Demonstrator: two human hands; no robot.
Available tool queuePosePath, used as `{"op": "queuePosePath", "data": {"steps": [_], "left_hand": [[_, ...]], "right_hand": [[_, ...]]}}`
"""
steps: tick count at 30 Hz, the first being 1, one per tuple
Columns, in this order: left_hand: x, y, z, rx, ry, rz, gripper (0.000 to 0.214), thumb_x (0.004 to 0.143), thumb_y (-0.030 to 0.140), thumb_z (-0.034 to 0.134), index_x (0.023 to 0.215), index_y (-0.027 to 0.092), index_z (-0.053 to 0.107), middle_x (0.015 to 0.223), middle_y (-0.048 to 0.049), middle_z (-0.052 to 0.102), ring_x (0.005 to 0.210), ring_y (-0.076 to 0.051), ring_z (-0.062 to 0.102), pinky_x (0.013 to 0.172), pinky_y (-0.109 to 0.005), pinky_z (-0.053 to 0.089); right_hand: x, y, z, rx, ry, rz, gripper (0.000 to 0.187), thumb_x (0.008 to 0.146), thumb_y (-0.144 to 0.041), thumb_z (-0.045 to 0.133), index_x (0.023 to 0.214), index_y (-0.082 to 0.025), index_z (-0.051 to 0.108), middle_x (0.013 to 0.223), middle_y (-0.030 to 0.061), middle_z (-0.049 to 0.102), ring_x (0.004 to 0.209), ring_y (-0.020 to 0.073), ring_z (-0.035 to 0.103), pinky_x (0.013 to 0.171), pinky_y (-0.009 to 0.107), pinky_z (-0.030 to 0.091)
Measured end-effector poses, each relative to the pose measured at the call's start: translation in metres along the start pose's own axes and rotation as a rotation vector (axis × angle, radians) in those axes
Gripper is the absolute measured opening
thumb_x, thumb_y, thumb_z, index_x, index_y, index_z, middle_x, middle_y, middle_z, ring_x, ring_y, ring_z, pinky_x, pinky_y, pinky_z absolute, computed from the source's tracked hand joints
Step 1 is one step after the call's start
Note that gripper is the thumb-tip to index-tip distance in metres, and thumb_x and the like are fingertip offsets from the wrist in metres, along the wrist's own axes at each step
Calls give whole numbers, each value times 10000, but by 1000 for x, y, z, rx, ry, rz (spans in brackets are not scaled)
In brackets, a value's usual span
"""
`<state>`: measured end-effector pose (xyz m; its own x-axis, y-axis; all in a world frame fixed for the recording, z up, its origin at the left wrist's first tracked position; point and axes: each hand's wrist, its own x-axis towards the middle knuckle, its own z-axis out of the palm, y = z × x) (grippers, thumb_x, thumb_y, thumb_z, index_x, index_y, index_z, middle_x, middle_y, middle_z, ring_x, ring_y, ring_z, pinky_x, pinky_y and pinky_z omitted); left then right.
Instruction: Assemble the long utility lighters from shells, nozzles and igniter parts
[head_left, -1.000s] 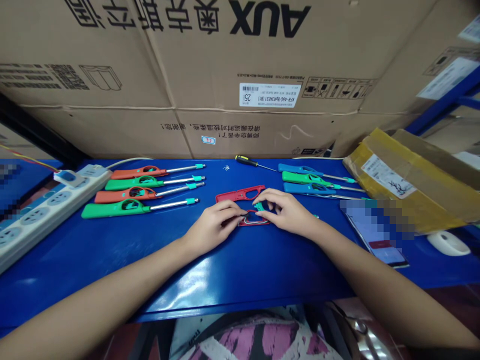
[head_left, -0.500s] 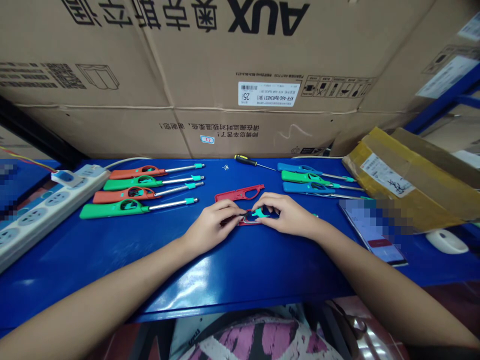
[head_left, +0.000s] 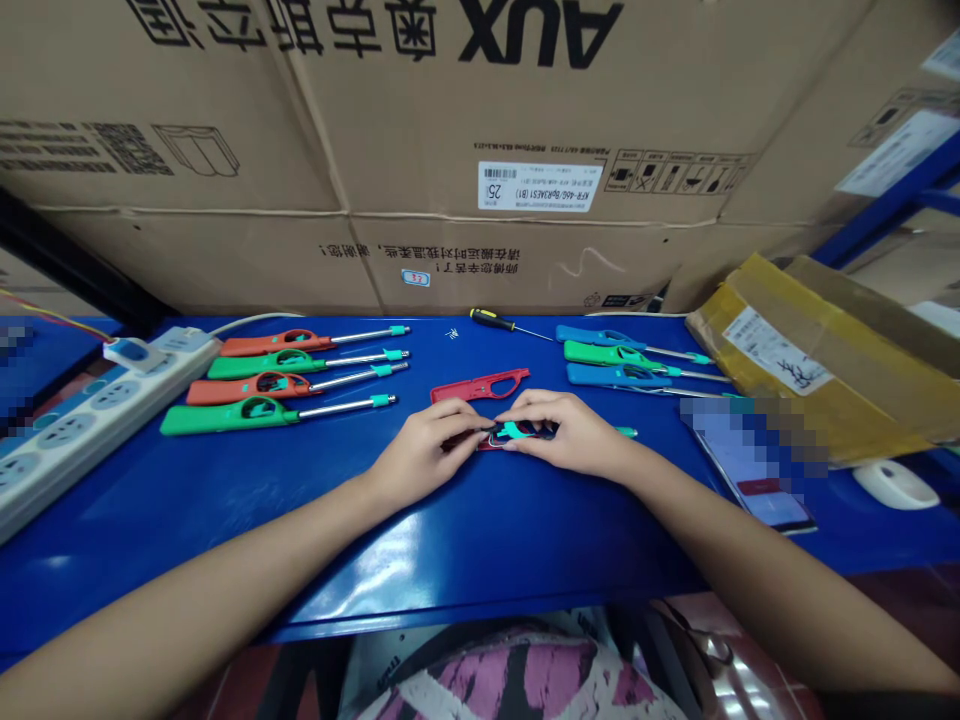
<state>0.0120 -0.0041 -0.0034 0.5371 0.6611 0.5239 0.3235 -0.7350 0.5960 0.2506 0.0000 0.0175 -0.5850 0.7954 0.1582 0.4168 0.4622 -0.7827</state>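
Note:
An opened red lighter shell half [head_left: 491,446] lies on the blue table, mostly hidden beneath my two hands. My left hand [head_left: 431,440] is closed at its left part, thumb and fingertips pinching a small black piece [head_left: 491,430] beside thin wires. From the right, my right hand [head_left: 574,432] grips a teal trigger [head_left: 514,430] between thumb and fingers, low over the shell. The teal tip [head_left: 626,432] of this lighter's tube shows past my right hand. Just beyond my hands rests the other red shell half [head_left: 480,387], its inner side up.
Assembled gas lighters [head_left: 247,418] lie in a row at left, with more lighters [head_left: 611,353] at right. A screwdriver [head_left: 493,320] and tiny screws [head_left: 451,333] lie at the back. Around them are a power strip [head_left: 97,415], phone [head_left: 750,480], mouse [head_left: 896,484] and taped carton [head_left: 825,350].
My right hand has moved slightly left and lower with the teal trigger, which now sits closer into the red shell. The tube's teal tip shows more. My left hand stays about where it was.

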Motion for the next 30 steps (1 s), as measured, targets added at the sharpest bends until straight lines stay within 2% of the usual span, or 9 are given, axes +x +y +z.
{"op": "queuePosePath", "data": {"steps": [5,9,12,16,21,25,30], "left_hand": [[-1,1,2,-7,42,-2,162,963,177,611,1054,172,746,923,-64,704,788,-137,688,705,-243,568],[-2,0,2,0,69,19,159,946,146,631,1050,165,749,889,-53,693,785,-129,681,711,-231,562],[-3,0,2,13,63,54,196,947,122,620,1092,169,744,911,-58,699,825,-133,685,753,-240,573],[-3,2,2,24,73,93,214,957,121,606,1116,179,738,943,-69,715,872,-142,699,783,-252,589],[-3,5,3,44,136,58,186,936,133,647,1089,173,745,956,-65,755,826,-133,716,772,-239,603],[-2,6,4,26,168,35,184,923,136,658,1070,170,763,974,-68,779,824,-138,736,772,-233,615],[0,6,3,-26,173,3,160,911,131,673,1012,175,790,927,-51,796,817,-137,749,783,-206,611]], "right_hand": [[0,-2,10,42,9,-16,273,877,-309,729,1143,-251,758,993,47,668,886,178,633,791,314,531],[-1,-5,10,48,6,-52,257,972,-280,581,1164,-240,747,1043,67,672,944,178,645,857,335,525],[0,-7,6,78,-4,-46,267,990,-243,525,1101,-226,768,1032,68,695,949,173,661,885,340,516],[2,-6,4,134,38,88,221,927,-244,610,1066,-206,776,1000,63,744,916,179,678,860,338,523],[5,1,7,295,72,278,267,847,-370,703,1010,-174,782,898,68,773,786,185,686,733,332,540],[6,7,10,408,111,325,333,772,-431,772,972,-166,784,880,65,777,783,180,697,756,338,553],[6,7,8,467,109,357,333,720,-420,810,941,-172,787,899,67,788,815,195,716,793,353,561]]}}
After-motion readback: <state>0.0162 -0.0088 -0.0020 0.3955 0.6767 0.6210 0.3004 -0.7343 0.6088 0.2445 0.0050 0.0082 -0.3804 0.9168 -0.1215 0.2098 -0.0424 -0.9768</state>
